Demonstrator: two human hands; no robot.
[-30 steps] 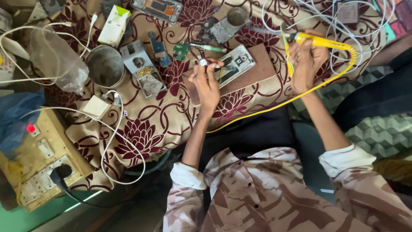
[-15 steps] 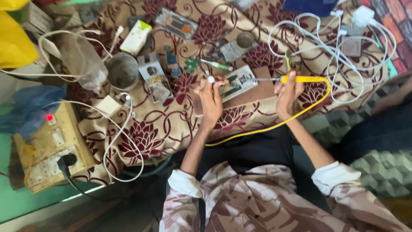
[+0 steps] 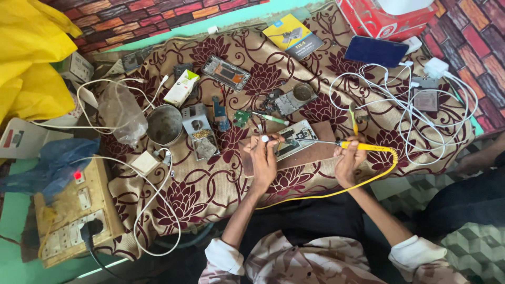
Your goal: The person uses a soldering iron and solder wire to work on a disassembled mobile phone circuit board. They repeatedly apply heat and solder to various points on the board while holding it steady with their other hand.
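An opened phone body (image 3: 296, 138) lies on a brown board (image 3: 315, 155) on the flowered cloth. My right hand (image 3: 348, 160) grips a yellow-handled soldering iron (image 3: 363, 146), its thin tip reaching left over the phone body. A yellow cord (image 3: 368, 179) loops from the handle back under my wrist. My left hand (image 3: 263, 160) rests beside the phone's left end and pinches a small white-tipped piece (image 3: 264, 139) between its fingers.
A metal cup (image 3: 164, 124), phone parts (image 3: 227, 72), small boards (image 3: 242, 117) and a green-handled tool (image 3: 269, 118) lie behind the board. White charger cables (image 3: 415, 113) tangle at right. A wooden switch box (image 3: 79, 210) sits at left, a yellow bag (image 3: 31, 58) far left.
My right hand has come down and left with the soldering iron, bringing its tip over the phone body. My left hand stays by the phone. The view has shifted back, showing more cloth.
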